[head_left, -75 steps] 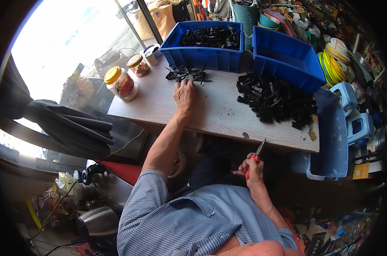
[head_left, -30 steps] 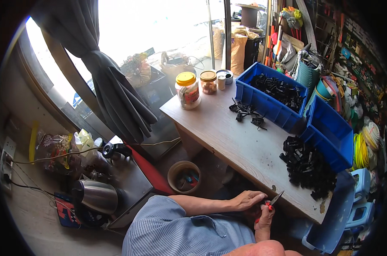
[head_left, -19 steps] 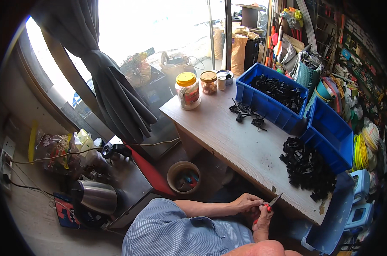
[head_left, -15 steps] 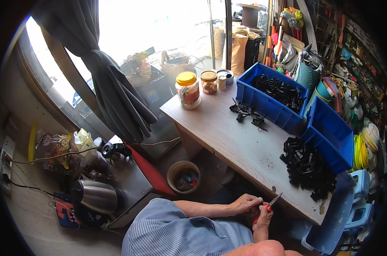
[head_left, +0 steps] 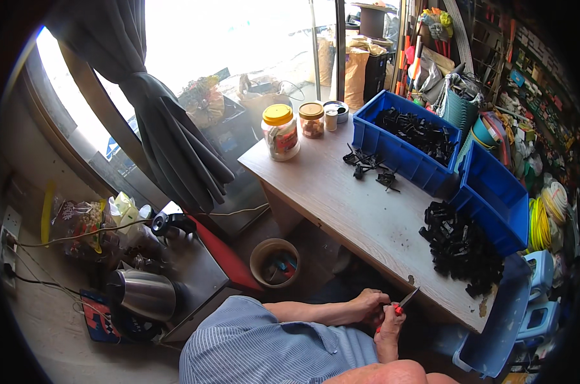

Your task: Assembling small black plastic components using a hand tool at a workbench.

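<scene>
right fingers (head_left: 391,315) tight around a red-handled bladed tool (head_left: 399,310), blade (head_left: 410,297) beyond them, left fingers (head_left: 379,299) alongside, grip unclear

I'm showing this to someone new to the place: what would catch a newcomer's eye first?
Probably the blue rectangular bin loaded with small black pieces, at the far side of the pale wood-grained table. Next, the loose mound of black pieces toward the table's right end. Then the right hand, holding a red-handled tool with a pointed metal blade, by the table's near edge.
</scene>
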Available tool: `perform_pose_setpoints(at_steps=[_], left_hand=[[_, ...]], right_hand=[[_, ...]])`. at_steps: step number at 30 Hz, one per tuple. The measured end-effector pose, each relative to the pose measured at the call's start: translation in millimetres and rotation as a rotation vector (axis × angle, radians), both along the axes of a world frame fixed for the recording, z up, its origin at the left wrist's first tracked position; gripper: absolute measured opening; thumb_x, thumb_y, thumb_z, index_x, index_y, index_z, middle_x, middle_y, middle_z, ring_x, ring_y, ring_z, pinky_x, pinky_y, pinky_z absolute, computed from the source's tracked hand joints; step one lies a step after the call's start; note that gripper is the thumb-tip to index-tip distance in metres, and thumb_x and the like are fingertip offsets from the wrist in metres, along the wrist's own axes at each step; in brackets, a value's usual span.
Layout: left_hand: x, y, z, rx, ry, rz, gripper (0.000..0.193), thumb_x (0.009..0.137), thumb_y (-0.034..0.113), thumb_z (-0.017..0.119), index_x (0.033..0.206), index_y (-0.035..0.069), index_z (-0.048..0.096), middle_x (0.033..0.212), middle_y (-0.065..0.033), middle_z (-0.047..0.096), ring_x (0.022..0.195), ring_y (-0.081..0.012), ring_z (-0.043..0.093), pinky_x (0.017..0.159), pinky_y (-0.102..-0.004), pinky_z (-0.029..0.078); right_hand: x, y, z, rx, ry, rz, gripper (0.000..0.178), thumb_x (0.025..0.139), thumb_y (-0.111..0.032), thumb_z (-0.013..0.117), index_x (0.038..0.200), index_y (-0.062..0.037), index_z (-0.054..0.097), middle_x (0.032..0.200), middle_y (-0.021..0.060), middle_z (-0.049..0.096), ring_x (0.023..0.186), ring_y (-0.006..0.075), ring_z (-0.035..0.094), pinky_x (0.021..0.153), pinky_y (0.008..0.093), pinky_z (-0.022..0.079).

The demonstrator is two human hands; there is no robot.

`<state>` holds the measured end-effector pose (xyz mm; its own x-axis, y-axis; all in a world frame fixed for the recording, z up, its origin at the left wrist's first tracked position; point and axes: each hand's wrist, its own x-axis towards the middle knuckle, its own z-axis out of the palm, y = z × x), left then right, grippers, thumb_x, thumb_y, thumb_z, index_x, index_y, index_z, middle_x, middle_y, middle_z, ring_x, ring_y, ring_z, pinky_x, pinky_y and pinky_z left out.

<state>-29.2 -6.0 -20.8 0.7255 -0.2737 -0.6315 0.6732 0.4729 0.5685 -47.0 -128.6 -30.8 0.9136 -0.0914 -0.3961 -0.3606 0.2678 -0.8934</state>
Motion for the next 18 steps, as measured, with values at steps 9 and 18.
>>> perform_pose_setpoints(at_steps=[9, 18], left_hand=[[1.4, 14.0, -5.5, 0.089, -0.257, -0.102, 0.021, 0.095, 0.024, 0.059, 0.097, 0.003, 0.061, 0.066, -0.0052, 0.061, 0.053, -0.0131, 0.058, 0.044, -0.0256, 0.043], [-7.7, 44.5, 12.5, 0.018, -0.730, -0.245, 0.045, 0.096, 0.017, 0.058, 0.136, -0.003, 0.050, 0.107, -0.0096, 0.066, 0.088, -0.0140, 0.064, 0.073, -0.0286, 0.054]], right_hand=[[5.2, -6.6, 5.8, 0.063, -0.048, 0.086, 0.012, 0.085, -0.015, 0.066, 0.086, -0.0118, 0.054, 0.064, -0.0031, 0.049, 0.051, 0.0084, 0.047, 0.046, 0.0231, 0.039], [19.5, -15.6, -3.7, 0.141, -0.058, 0.044, 0.013, 0.088, -0.022, 0.063, 0.094, -0.0127, 0.057, 0.076, -0.0019, 0.056, 0.061, 0.0103, 0.054, 0.052, 0.0262, 0.045]])
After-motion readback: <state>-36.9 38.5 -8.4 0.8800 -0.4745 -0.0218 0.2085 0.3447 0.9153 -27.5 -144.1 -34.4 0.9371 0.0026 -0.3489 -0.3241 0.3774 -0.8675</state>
